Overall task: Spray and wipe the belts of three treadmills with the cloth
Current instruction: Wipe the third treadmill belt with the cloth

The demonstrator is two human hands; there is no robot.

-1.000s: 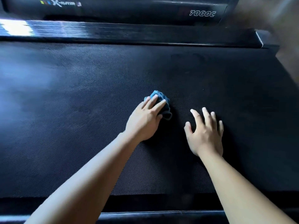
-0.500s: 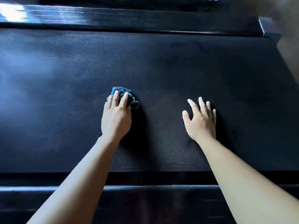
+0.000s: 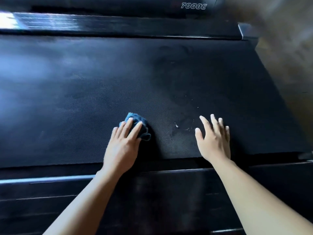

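A black textured treadmill belt (image 3: pixel 84 92) fills most of the view. My left hand (image 3: pixel 124 143) presses a bunched blue cloth (image 3: pixel 138 121) flat onto the belt near its near edge; only the cloth's far part shows beyond my fingers. My right hand (image 3: pixel 214 139) rests flat on the belt to the right, fingers spread, holding nothing. Small pale specks and droplets (image 3: pixel 177 125) lie on the belt between the two hands. No spray bottle is in view.
The near side rail (image 3: pixel 50 189) of the treadmill runs across the bottom under my forearms. The far side rail (image 3: pixel 118 26) is glossy, with a dark housing marked "7000C" (image 3: pixel 193 5) behind it. Brownish floor (image 3: pixel 288 65) shows at the right.
My left hand slid the cloth left across the belt, then back right and nearer to the belt's near edge. My right hand stayed planted. The view shifted, showing more of the near rail.
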